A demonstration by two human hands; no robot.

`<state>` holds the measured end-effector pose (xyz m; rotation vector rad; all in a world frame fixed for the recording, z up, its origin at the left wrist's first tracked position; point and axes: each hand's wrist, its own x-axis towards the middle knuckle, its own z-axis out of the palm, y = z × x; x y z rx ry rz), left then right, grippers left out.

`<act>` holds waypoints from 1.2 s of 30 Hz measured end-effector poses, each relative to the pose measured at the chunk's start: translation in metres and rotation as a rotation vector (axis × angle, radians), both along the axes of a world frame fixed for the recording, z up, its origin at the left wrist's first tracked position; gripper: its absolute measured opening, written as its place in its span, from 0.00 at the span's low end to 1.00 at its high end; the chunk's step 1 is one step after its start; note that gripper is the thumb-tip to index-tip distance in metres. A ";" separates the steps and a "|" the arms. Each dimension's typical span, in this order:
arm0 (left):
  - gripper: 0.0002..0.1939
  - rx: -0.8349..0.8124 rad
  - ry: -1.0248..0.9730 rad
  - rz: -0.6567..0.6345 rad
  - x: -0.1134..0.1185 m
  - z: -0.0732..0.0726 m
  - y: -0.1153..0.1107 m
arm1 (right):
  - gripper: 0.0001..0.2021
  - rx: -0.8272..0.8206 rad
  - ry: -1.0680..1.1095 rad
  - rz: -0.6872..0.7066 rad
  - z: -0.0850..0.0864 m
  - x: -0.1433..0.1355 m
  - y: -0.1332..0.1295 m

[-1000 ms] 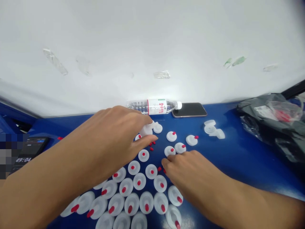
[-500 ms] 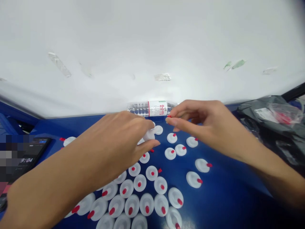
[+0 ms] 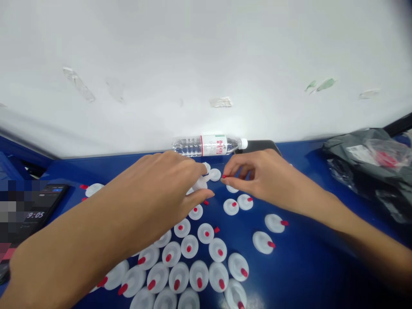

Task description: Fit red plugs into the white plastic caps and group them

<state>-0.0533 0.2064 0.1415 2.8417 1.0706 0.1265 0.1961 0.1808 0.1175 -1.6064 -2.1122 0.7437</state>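
My left hand (image 3: 161,189) pinches a white plastic cap part (image 3: 200,183) between thumb and fingers above the blue table (image 3: 309,257). My right hand (image 3: 260,178) holds a small red plug (image 3: 224,176) at its fingertips, close to that white part and to a loose white cap (image 3: 214,174). Several white caps with red plugs (image 3: 198,274) lie in rows near me. Two more fitted caps (image 3: 273,223) lie apart at the right.
A water bottle (image 3: 209,146) lies on its side at the table's far edge by the white wall, with a dark phone (image 3: 257,146) beside it. Another phone (image 3: 41,206) showing a timer lies at the left. A grey plastic bag (image 3: 370,163) sits at the right.
My right hand lifted from the near caps, rose toward the bottle with a red plug, then came down and left toward the white part in my left hand. Two fitted caps now show at the right.
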 end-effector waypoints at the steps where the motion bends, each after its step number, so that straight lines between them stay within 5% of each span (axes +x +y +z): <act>1: 0.18 0.005 -0.002 -0.001 0.000 0.000 0.000 | 0.03 -0.001 0.006 -0.006 0.000 0.001 0.000; 13: 0.17 -0.030 0.014 0.013 0.005 0.009 -0.003 | 0.04 0.073 0.495 -0.052 0.017 -0.009 -0.011; 22: 0.33 0.011 -0.036 0.041 0.007 0.019 -0.007 | 0.06 -0.041 0.792 -0.053 0.006 -0.017 -0.013; 29: 0.20 -0.015 -0.274 -0.026 0.020 0.032 -0.011 | 0.07 0.072 0.942 -0.130 -0.006 -0.019 -0.015; 36: 0.15 0.079 -0.294 -0.044 0.018 0.033 -0.019 | 0.09 0.102 0.782 -0.187 0.012 -0.019 -0.022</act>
